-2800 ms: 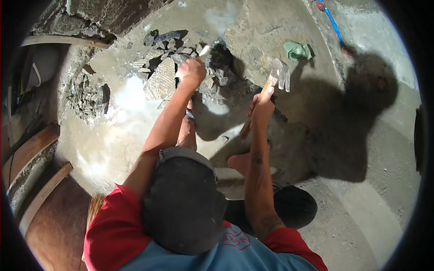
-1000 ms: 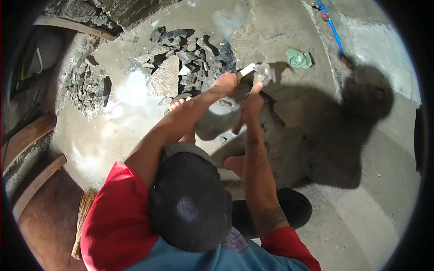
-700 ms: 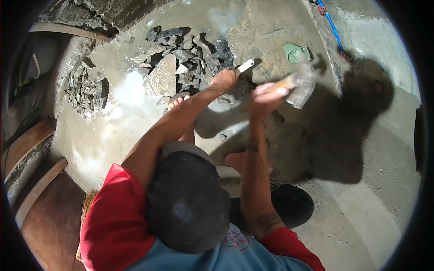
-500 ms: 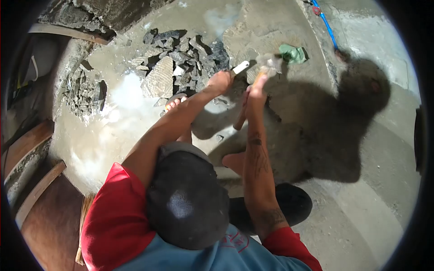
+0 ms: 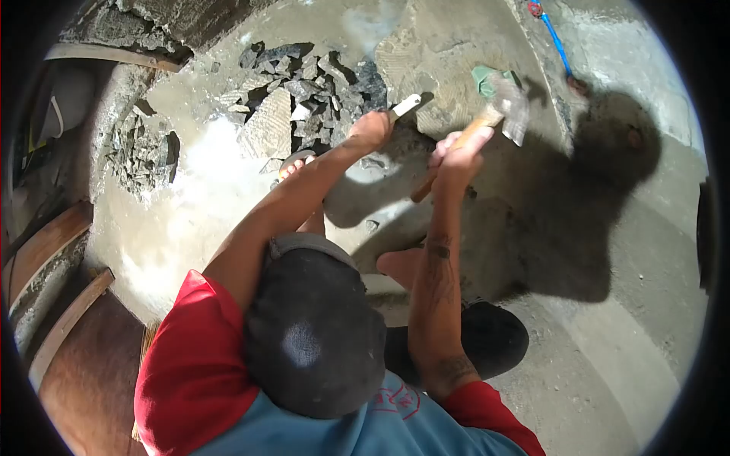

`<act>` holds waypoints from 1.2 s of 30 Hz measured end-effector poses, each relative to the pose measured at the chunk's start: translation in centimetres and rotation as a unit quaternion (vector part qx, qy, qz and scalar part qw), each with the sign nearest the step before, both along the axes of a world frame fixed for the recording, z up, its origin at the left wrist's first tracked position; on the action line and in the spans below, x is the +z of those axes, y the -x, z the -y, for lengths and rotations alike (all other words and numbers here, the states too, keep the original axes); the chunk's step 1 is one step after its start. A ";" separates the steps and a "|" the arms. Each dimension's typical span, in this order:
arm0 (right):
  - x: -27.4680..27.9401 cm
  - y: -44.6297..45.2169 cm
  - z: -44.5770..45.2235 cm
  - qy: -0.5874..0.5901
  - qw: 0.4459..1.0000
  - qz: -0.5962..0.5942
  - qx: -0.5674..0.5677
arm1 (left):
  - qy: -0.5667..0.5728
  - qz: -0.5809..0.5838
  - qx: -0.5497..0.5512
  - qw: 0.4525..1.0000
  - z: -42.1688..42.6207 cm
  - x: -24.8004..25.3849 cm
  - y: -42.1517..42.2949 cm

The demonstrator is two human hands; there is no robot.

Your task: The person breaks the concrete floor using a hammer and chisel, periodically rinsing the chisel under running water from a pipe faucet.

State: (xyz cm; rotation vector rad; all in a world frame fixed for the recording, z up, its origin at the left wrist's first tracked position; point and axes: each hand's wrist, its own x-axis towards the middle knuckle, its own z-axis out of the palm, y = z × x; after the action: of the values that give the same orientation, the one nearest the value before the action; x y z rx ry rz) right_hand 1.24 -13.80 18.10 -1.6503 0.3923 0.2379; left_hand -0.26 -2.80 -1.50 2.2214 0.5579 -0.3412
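Note:
My left hand (image 5: 370, 129) is closed round a chisel (image 5: 406, 106), whose pale end sticks out past my thumb side. The chisel's other end is hidden below the hand. My right hand (image 5: 461, 148) grips a hammer (image 5: 487, 118) by its wooden handle. The hammer's metal head, slightly blurred, hangs to the right of the chisel and apart from it. Beyond the hammer head lies a crumpled green thing (image 5: 480, 78), partly covered by it. Broken concrete pieces (image 5: 304, 91) lie in a pile just left of my left hand.
A smaller rubble heap (image 5: 141, 152) lies at the far left. Wooden boards (image 5: 70, 327) line the left edge. A blue pipe (image 5: 555, 42) with a red valve runs at the upper right. My sandalled foot (image 5: 291, 169) stands by the pile, and a large shadow covers the right side.
The hammer has swung away from the chisel, to the right, with my right hand. My left hand and the chisel have hardly moved.

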 end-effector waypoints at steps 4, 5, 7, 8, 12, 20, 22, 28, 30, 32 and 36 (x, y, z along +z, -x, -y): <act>-7.0 1.3 -0.1 -0.015 0.997 0.062 -0.039 | 0.010 0.014 -0.012 1.000 -0.3 0.0 0.3; -10.4 1.8 0.2 0.145 0.989 -0.005 0.026 | 0.011 0.013 -0.011 1.000 0.0 0.0 0.6; -8.6 0.8 0.0 0.243 0.964 -0.022 0.107 | -0.002 0.007 0.003 1.000 -0.2 0.2 0.1; -6.0 0.0 -0.3 0.037 0.973 -0.215 0.080 | -0.027 0.001 -0.014 1.000 -0.2 0.5 0.2; 0.5 -1.5 -0.2 -0.104 0.993 -0.042 -0.044 | -0.009 0.004 -0.012 1.000 0.0 0.5 0.3; -7.1 1.2 -0.6 0.058 0.964 -0.255 0.038 | -0.003 -0.036 0.007 0.999 -0.2 1.9 0.0; -5.2 0.3 0.0 0.022 0.979 -0.203 0.021 | -0.003 -0.036 -0.013 0.999 -0.1 1.3 -0.2; -3.7 0.3 -0.5 -0.115 0.988 0.065 -0.080 | -0.005 -0.017 -0.013 1.000 -0.5 0.7 -0.1; -7.6 1.4 -1.6 0.131 0.970 -0.204 0.021 | -0.002 -0.021 -0.019 1.000 -0.4 1.2 0.1; -7.1 0.8 -0.8 0.063 0.966 -0.243 0.060 | -0.014 -0.037 -0.010 0.999 -0.1 1.1 0.0; -1.8 -0.3 0.0 -0.004 0.993 -0.115 0.018 | -0.008 -0.060 0.012 0.998 -0.2 1.6 -0.5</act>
State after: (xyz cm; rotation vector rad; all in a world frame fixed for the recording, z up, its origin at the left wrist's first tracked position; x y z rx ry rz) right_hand 1.50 -13.80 16.29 -1.6271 0.5348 0.4595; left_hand 0.24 -2.64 0.09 2.2184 0.6521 -0.4612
